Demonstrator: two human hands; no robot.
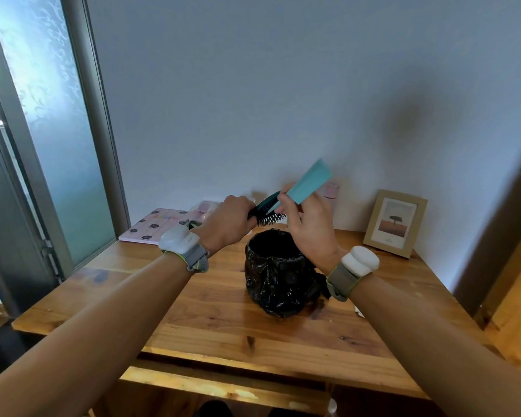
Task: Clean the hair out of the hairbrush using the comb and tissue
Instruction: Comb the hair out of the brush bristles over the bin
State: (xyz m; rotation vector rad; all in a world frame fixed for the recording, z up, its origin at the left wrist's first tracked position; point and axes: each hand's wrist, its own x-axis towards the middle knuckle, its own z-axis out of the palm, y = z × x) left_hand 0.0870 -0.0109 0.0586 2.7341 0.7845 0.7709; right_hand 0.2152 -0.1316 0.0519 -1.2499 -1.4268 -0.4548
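Head view puts our two forearms reaching from 7 and 5 o'clock over the wooden table (193,320), each wrist wearing a grey strap with a white module. At centre stands a small bin lined with a black bag (275,278). Just above its mouth, our left hand (229,219) grips the dark hairbrush (266,210) by the handle, bristles down. Our right hand (309,224) pinches the teal comb (309,183), which crosses the brush back. Farther off, a pink patterned book (157,225) lies at 10 o'clock and a framed tree picture (394,222) leans at 2 o'clock. We can read no writing.
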